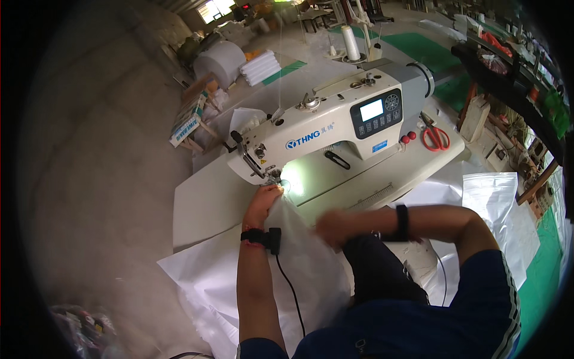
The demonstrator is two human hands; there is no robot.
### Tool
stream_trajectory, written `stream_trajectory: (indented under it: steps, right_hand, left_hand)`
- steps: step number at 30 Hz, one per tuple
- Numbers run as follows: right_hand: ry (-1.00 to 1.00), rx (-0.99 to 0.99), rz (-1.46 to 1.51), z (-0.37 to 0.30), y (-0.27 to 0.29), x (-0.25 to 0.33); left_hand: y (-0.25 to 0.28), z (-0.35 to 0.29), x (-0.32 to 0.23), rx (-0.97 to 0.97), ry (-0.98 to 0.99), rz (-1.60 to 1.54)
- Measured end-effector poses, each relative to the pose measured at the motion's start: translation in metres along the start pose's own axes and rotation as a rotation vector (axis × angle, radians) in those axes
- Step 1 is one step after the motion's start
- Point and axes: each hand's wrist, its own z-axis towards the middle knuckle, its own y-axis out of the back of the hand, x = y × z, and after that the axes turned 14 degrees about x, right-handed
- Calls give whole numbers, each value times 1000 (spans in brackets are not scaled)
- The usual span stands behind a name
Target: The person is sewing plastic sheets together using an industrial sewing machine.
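A white sewing machine (pixel 317 128) stands on its pale table, its lamp lighting the needle area. Right by the presser foot, my left hand (pixel 263 202) is closed on the upper corner of a white plastic-like sheet (pixel 302 239). The sheet hangs from there over the table's near edge and across my lap. My right hand (pixel 335 229) is smeared by motion beside the sheet's right side, near the table's front edge; its fingers cannot be made out. Thread snips (pixel 337 160) with a black body lie on the machine bed under the arm.
Red-handled scissors (pixel 436 139) and small red balls (pixel 408 137) lie at the table's right end. A thread cone (pixel 351 45) stands behind the machine. More white sheets (pixel 490 203) are stacked at right. A cable runs from my left wrist.
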Motion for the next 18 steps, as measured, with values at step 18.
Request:
stream_trajectory:
  steps: [18]
  right_hand:
    - [-74,-803,-737,110,15,39]
  left_hand:
    - [15,5,11,-141,30,383]
